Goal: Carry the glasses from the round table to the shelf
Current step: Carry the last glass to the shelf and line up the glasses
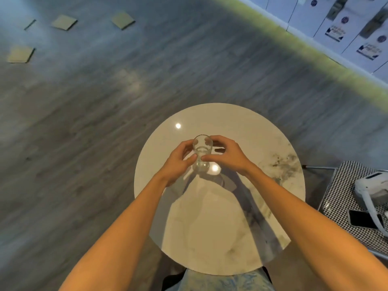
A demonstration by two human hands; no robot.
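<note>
One clear drinking glass (202, 153) stands upright near the middle of the round white marble table (262, 143). My left hand (178, 162) wraps its left side and my right hand (225, 157) wraps its right side, thumbs at the front and fingertips near the rim. Both hands touch the glass. Whether its base rests on the tabletop or hangs just above it is unclear. No shelf is in view.
A houndstooth-patterned chair (344, 185) stands to the right with a white headset (371, 190) and a dark phone (363, 219) on it. White cabinets (340, 28) line the far right. Several square tiles (64, 22) lie on the grey wood floor at far left.
</note>
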